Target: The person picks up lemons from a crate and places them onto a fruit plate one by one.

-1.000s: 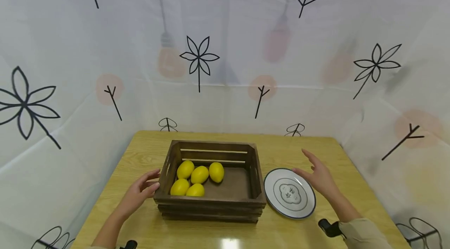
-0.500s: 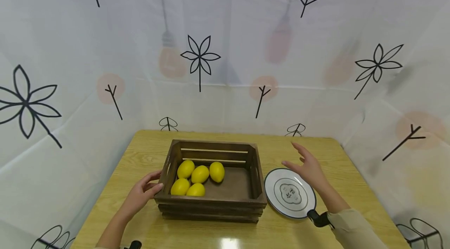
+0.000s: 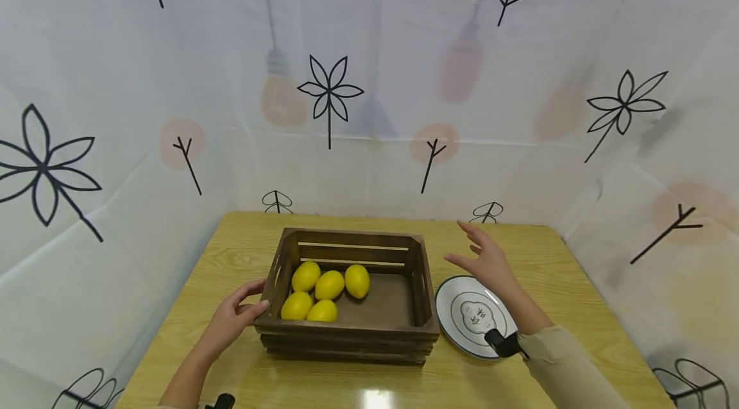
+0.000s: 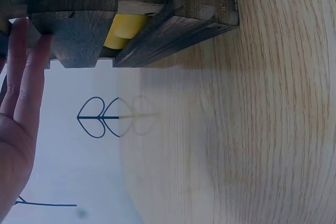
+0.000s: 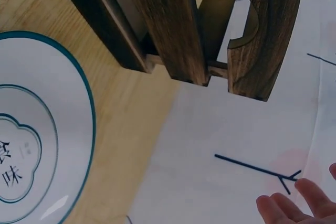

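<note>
A dark brown slatted wooden crate stands on the table with several yellow lemons gathered in its left half. My left hand rests against the crate's left end, its fingers mostly straight in the left wrist view; some fingertips are hidden by the wood. In the air right of the crate is my right hand, thumb and fingers spread apart, holding nothing. Below its wrist lies a white plate with a dark rim and a printed centre, partly covered by the forearm and a black wrist device.
The light wooden table reaches back to a white patterned cloth hanging behind and on both sides. The plate lies close beside the crate's right end. A cut-out handle shows in the crate's end board.
My right hand has moved left and away from me, from the plate's right side toward the crate's back right corner. My left hand has moved slightly closer against the crate. The lemons stay put.
</note>
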Action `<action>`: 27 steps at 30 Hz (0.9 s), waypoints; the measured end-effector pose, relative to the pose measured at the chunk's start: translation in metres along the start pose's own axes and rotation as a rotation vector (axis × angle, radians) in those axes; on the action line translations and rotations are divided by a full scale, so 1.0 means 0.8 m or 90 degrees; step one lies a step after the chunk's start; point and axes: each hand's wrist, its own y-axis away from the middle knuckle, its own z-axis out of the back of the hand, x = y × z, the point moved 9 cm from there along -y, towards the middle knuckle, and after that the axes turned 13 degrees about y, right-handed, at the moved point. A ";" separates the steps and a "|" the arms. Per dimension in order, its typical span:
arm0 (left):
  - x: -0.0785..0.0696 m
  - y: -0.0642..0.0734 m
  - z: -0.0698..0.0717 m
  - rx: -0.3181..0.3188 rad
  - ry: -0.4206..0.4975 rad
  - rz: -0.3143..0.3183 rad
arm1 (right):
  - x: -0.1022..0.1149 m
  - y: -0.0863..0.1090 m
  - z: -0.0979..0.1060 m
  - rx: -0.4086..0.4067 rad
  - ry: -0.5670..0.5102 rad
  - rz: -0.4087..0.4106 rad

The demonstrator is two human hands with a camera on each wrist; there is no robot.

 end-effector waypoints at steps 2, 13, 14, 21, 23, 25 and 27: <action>-0.002 0.000 0.000 0.000 0.002 0.000 | 0.003 -0.004 -0.002 0.005 -0.006 0.001; -0.001 0.000 0.003 -0.005 -0.004 0.016 | 0.023 -0.024 -0.008 0.018 -0.029 0.009; 0.000 0.000 0.003 -0.007 -0.003 0.020 | 0.026 -0.026 -0.008 0.019 -0.029 0.012; 0.000 0.001 0.003 -0.003 0.002 0.024 | 0.047 -0.039 -0.010 0.021 -0.050 0.045; 0.001 0.002 0.004 -0.004 0.009 0.030 | 0.054 -0.042 -0.010 0.022 -0.066 0.056; 0.001 0.002 0.003 0.001 0.015 0.031 | 0.060 -0.045 -0.011 0.023 -0.075 0.059; 0.002 0.002 0.003 0.004 0.023 0.032 | 0.064 -0.048 -0.012 0.028 -0.081 0.061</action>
